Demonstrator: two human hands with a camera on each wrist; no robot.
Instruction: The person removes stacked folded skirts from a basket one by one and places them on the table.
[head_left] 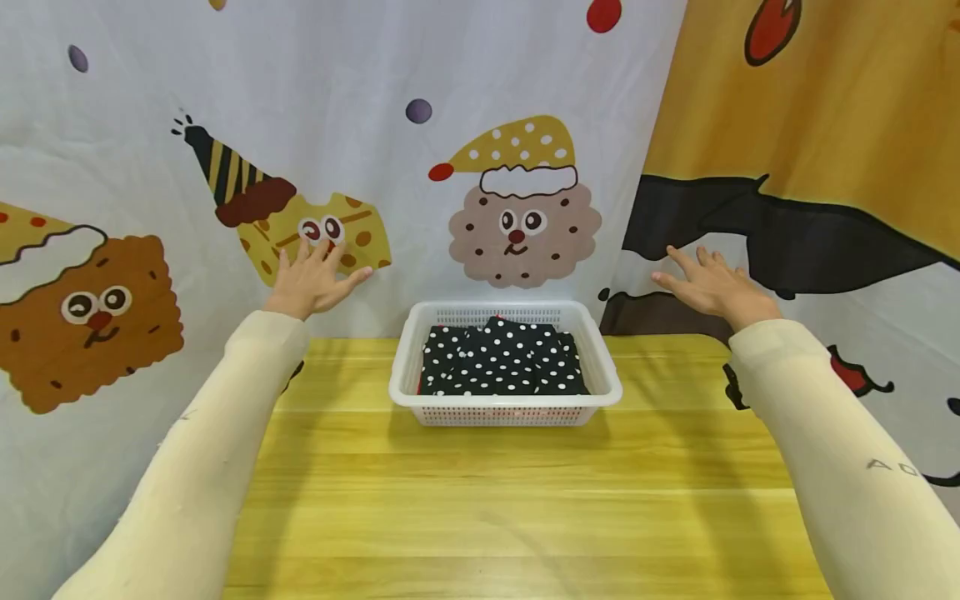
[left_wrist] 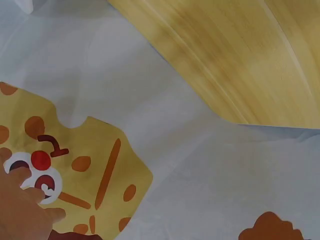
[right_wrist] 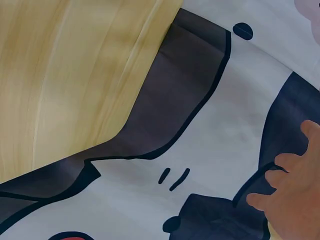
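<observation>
A white plastic basket point(head_left: 506, 401) with perforated sides stands at the back of the table. Inside it lies black cloth with white dots point(head_left: 502, 358), with bits of red at its edges; how many pieces there are, I cannot tell. My left hand point(head_left: 311, 279) is held up to the left of the basket, fingers spread, touching nothing. On the other side my right hand point(head_left: 712, 283) hovers in the same way, fingers extended and holding nothing. Each wrist view catches part of a hand at its lower edge, the left hand point(left_wrist: 25, 207) and the right hand point(right_wrist: 295, 185), both away from the basket.
The yellow wood-grain table point(head_left: 510, 500) stretches from the basket toward me, with rounded far corners. Behind it hangs a white curtain point(head_left: 337, 83) printed with cartoon biscuits and cheese, with an orange and black area at the right.
</observation>
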